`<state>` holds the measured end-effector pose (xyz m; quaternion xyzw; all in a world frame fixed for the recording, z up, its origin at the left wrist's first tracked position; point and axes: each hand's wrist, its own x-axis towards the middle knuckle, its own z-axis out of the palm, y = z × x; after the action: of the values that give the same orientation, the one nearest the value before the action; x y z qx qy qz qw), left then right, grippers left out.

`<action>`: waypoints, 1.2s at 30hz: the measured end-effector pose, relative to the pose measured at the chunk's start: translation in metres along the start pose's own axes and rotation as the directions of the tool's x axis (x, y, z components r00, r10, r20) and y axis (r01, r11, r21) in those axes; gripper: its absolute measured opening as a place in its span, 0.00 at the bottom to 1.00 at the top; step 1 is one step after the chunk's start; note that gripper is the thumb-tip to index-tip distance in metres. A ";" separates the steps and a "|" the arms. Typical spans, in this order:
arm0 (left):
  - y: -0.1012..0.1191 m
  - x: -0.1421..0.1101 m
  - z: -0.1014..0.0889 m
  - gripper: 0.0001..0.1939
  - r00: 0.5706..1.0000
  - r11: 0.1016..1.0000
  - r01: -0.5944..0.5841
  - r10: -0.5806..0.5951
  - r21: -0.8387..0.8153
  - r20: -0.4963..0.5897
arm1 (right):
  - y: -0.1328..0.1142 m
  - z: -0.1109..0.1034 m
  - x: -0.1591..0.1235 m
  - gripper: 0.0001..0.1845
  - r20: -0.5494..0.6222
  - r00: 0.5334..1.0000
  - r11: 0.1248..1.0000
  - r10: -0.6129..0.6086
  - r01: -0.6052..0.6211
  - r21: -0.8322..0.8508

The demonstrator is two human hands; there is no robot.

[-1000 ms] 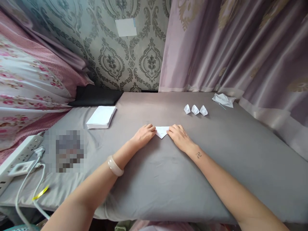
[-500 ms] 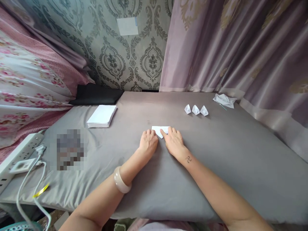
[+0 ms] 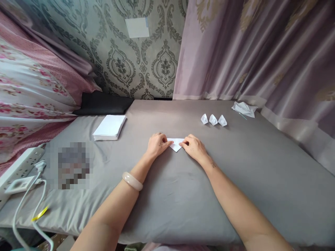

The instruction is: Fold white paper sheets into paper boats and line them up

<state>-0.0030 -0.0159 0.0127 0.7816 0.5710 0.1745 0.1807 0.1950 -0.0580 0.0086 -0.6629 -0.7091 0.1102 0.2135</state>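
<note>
A small folded white paper [image 3: 176, 144] lies in front of me on the grey cloth, its point facing me and its straight edge away. My left hand [image 3: 157, 144] grips its left end, thumb on top and fingers curled under or behind. At the right end my right hand [image 3: 194, 147] pinches the paper the same way, thumb pointing inward. The outer corners of the sheet are hidden by my fingers. Beyond my right hand stand three small folded paper pieces [image 3: 213, 120] in a row.
A stack of white paper [image 3: 110, 127] sits at the left, near a black folded item [image 3: 103, 103]. Crumpled white paper [image 3: 244, 109] rests at the far right. A power strip [image 3: 22, 170] with white cables lies at the left edge, by a blurred-out patch.
Both hands have gone from pressing on the paper to gripping its two ends with the thumbs on top. More of the pointed lower part shows now.
</note>
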 end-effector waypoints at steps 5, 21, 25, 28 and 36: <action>-0.004 0.005 0.007 0.18 0.999 0.996 0.005 0.000 -0.092 0.052 | 0.008 0.009 0.004 0.18 -0.025 0.998 0.995 -0.061 0.063 0.076; 0.004 -0.007 -0.006 0.13 0.944 0.892 -0.275 0.320 -0.358 0.073 | 0.008 -0.015 -0.005 0.11 0.024 0.983 0.948 -0.179 0.166 0.270; 0.004 -0.010 -0.007 0.11 0.933 0.915 -0.341 0.357 -0.215 0.040 | 0.004 -0.023 -0.010 0.08 0.019 0.963 0.941 -0.269 0.258 0.221; 0.004 -0.011 -0.006 0.09 0.910 0.896 -0.411 0.414 -0.168 -0.015 | 0.002 -0.025 -0.013 0.07 -0.046 0.946 0.932 -0.321 0.324 0.162; 0.007 -0.016 -0.001 0.10 0.619 0.678 -0.580 0.727 0.452 -0.296 | -0.004 -0.016 -0.015 0.13 -0.286 0.805 0.843 -0.520 0.429 -0.324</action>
<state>-0.0021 -0.0328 0.0157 0.8910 0.2869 0.3130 -0.1607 0.1989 -0.0750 0.0227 -0.4923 -0.8090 -0.1596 0.2786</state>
